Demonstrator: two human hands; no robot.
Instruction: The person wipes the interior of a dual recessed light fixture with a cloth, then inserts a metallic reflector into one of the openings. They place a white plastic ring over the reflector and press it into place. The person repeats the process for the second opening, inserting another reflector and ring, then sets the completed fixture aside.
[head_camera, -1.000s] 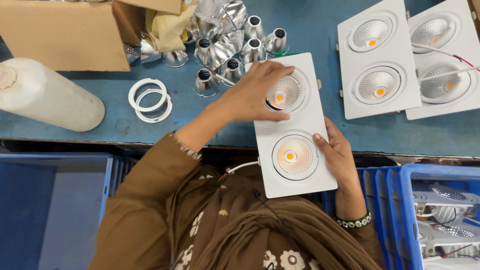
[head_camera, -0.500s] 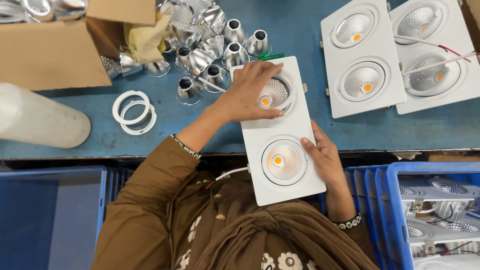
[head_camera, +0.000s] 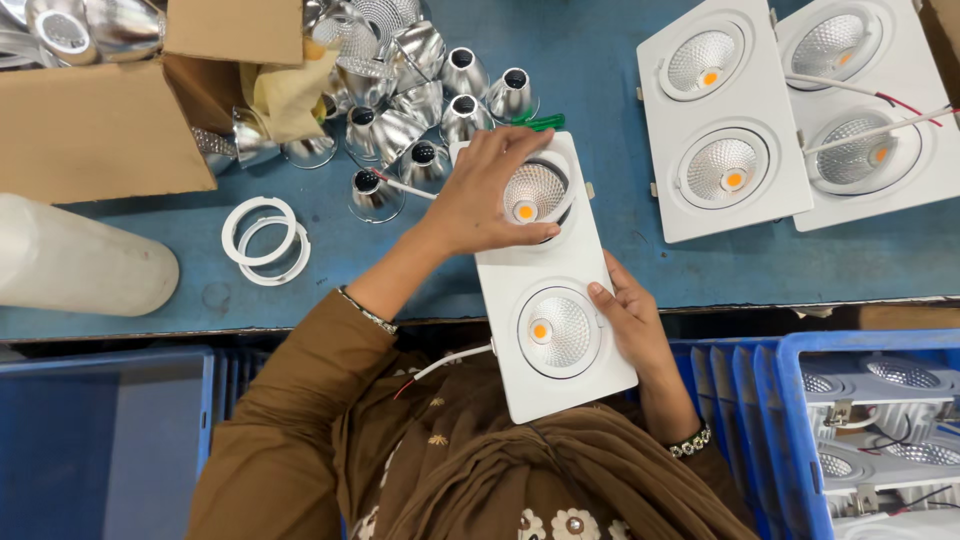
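Left hand (head_camera: 485, 205) grips reflector (head_camera: 535, 192) in twin downlight fixture (head_camera: 550, 290); right hand (head_camera: 630, 325) clasps fixture edge, 3 o'clock.

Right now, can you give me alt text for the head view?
A person's left hand rests on the upper lamp of a white twin downlight panel while the right hand steadies its lower edge on a blue table, with silver reflector cups nearby.

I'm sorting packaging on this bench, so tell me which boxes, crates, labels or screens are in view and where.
Cardboard box: top left, brown, flap open, shiny reflectors inside.
Blue plastic crate: bottom right, holds white fixtures.
Blue bin: bottom left.
No labels or screens show.
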